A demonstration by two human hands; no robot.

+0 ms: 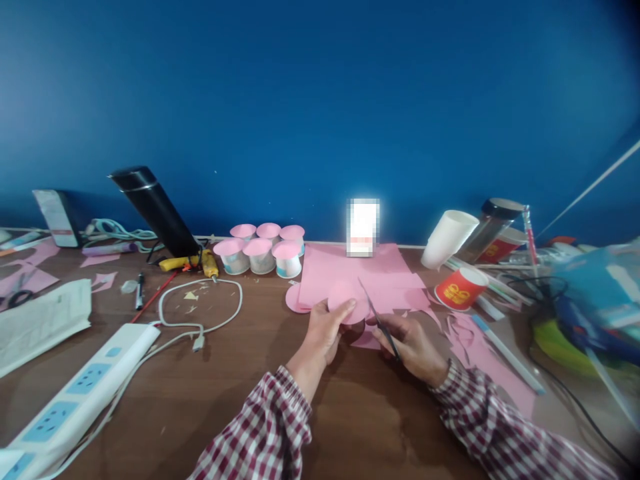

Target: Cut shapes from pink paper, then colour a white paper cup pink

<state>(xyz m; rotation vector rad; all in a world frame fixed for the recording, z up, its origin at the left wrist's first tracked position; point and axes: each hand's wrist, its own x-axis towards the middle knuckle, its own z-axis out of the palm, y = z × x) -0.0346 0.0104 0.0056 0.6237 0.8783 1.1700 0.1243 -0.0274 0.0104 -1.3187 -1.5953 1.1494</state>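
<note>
My left hand (324, 330) pinches a round pink paper disc (345, 299) by its lower edge, just above the wooden table (225, 393). My right hand (410, 347) grips a pair of scissors (377, 317), blades pointing up and away, their tips right beside the disc's right edge. Behind the disc lie pink paper sheets (350, 267). Both sleeves are red and white plaid.
Several pink-topped paper cups (260, 250) cluster at the back. A red cup (460, 288), a white cup (447, 238), pink scraps (475, 340) and pens sit right. A power strip (85, 383), white cable (200, 313), glue gun (193, 261) and black flask (155, 210) lie left.
</note>
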